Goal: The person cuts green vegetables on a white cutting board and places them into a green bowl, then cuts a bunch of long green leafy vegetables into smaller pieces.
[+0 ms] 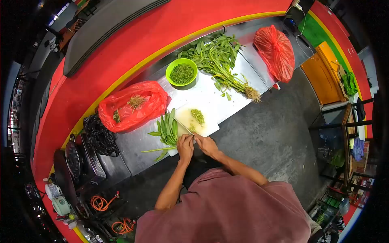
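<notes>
My left hand (186,146) is closed on the stems of a bunch of green leaves (167,128) at the left edge of a white cutting board (209,126). Close beside it, my right hand (206,145) is wrapped round the handle of a knife (184,126), whose blade points up and left across the board. The handle itself is mostly hidden by my fingers. Chopped green pieces (197,116) lie in a small heap on the board, beyond the blade, with a few more near the knife.
Beyond the board are a green bowl (169,78) of chopped greens and a large rooted bunch of greens (221,60). An open red bag (142,115) and a black bag (99,137) lie left. A tied red bag (275,52) sits right, and a pan (73,158) far left.
</notes>
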Tool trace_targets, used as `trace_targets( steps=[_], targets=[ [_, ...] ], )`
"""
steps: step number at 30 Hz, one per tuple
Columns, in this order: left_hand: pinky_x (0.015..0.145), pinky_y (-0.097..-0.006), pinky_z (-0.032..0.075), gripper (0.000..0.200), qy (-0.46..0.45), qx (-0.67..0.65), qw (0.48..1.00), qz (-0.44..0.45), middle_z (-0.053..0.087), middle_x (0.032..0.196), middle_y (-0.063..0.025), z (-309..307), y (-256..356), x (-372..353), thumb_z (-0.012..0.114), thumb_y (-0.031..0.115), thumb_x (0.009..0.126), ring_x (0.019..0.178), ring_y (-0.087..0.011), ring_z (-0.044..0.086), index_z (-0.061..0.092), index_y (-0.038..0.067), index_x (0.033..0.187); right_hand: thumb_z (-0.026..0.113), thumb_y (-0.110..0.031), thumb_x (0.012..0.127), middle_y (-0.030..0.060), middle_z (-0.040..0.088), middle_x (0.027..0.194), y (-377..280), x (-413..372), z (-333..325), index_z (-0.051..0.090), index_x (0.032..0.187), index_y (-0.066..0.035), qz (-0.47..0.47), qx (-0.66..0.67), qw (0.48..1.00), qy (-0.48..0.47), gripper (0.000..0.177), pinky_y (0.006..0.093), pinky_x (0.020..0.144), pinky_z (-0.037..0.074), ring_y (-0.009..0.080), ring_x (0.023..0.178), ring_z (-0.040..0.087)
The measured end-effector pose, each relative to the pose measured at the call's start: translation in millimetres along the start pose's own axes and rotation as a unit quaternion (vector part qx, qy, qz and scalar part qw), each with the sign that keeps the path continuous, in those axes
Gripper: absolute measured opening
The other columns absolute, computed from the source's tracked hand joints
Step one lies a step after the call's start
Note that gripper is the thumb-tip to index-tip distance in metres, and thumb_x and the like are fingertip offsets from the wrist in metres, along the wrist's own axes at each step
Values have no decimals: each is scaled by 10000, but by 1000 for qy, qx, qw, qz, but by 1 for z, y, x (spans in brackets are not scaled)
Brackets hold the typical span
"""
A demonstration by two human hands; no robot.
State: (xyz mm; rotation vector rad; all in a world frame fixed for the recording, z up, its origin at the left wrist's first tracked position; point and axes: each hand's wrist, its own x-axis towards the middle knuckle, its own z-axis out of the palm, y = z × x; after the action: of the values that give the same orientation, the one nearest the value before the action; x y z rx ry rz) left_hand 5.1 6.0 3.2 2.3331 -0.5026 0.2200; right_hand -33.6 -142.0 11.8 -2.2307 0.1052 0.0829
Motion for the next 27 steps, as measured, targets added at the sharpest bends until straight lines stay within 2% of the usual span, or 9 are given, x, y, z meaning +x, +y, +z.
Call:
trace_targets(
  steps=[1, 3, 7, 12, 13, 15, 19, 25, 27],
  targets=[
    [799, -445, 490, 122, -1, 1, 1000, 3, 674, 941, -107, 1, -2, 1, 690, 34, 869, 891, -336, 631, 756, 21, 971, 464, -307, 1085, 237, 602, 649, -3, 0, -4, 538, 1484, -175, 0, 1, 1000, 3, 426, 493, 608, 484, 407, 577, 615],
    [803, -443, 481, 125, -5, -16, 1000, -20, 671, 935, -101, 2, -3, 2, 691, 39, 870, 890, -329, 624, 758, 31, 975, 465, -320, 1084, 253, 623, 687, -4, -3, -10, 543, 1478, -187, 63, 66, 994, -53, 423, 508, 618, 492, 435, 615, 631],
    [820, -440, 492, 142, -7, -32, 999, -27, 685, 940, -124, 1, 1, 3, 685, 10, 861, 899, -352, 637, 753, 8, 986, 465, -335, 1085, 261, 632, 709, 1, -9, -14, 551, 1469, -184, 52, 66, 995, -58, 422, 511, 624, 495, 441, 632, 637],
    [838, -447, 466, 134, -17, -13, 999, -26, 666, 951, -104, 2, 3, -3, 688, 35, 876, 898, -334, 615, 751, 34, 994, 488, -267, 1080, 253, 611, 682, 6, 3, 5, 544, 1473, -145, -11, 21, 1000, 7, 415, 487, 599, 481, 412, 588, 617],
    [838, -447, 466, 134, -18, -13, 999, -23, 666, 951, -104, 4, 2, -4, 688, 35, 876, 898, -334, 615, 751, 34, 994, 488, -267, 1080, 253, 611, 682, 3, 2, 0, 544, 1473, -145, -10, 21, 1000, 9, 415, 487, 599, 481, 412, 588, 617],
    [838, -447, 465, 139, -2, -18, 1000, -24, 665, 962, -106, 5, 1, -3, 685, 33, 874, 908, -338, 615, 749, 39, 998, 502, -232, 1073, 267, 621, 712, -2, 0, -8, 538, 1480, -143, 44, 44, 996, -57, 418, 475, 593, 477, 424, 596, 609],
    [840, -454, 460, 132, -5, -20, 999, -26, 674, 965, -106, 5, 0, -1, 686, 39, 873, 932, -338, 625, 748, 41, 990, 482, -238, 1083, 248, 621, 712, -2, -10, -12, 522, 1497, -157, 20, 94, 995, -28, 423, 471, 599, 472, 410, 581, 596],
    [825, -460, 465, 126, -5, -15, 1000, -16, 664, 941, -106, 8, -2, -4, 686, 37, 871, 894, -353, 620, 747, 33, 982, 487, -305, 1086, 252, 682, 800, 1, 1, 2, 545, 1474, -170, 48, 11, 998, -42, 415, 506, 640, 504, 431, 682, 661],
    [795, -457, 491, 137, 3, -17, 1000, -11, 670, 938, -148, 5, -1, -3, 687, 8, 861, 887, -365, 636, 735, -10, 988, 488, -313, 1086, 250, 683, 798, 6, 2, 9, 541, 1476, -171, 36, -10, 999, -29, 418, 512, 644, 506, 432, 689, 666]
  ],
)
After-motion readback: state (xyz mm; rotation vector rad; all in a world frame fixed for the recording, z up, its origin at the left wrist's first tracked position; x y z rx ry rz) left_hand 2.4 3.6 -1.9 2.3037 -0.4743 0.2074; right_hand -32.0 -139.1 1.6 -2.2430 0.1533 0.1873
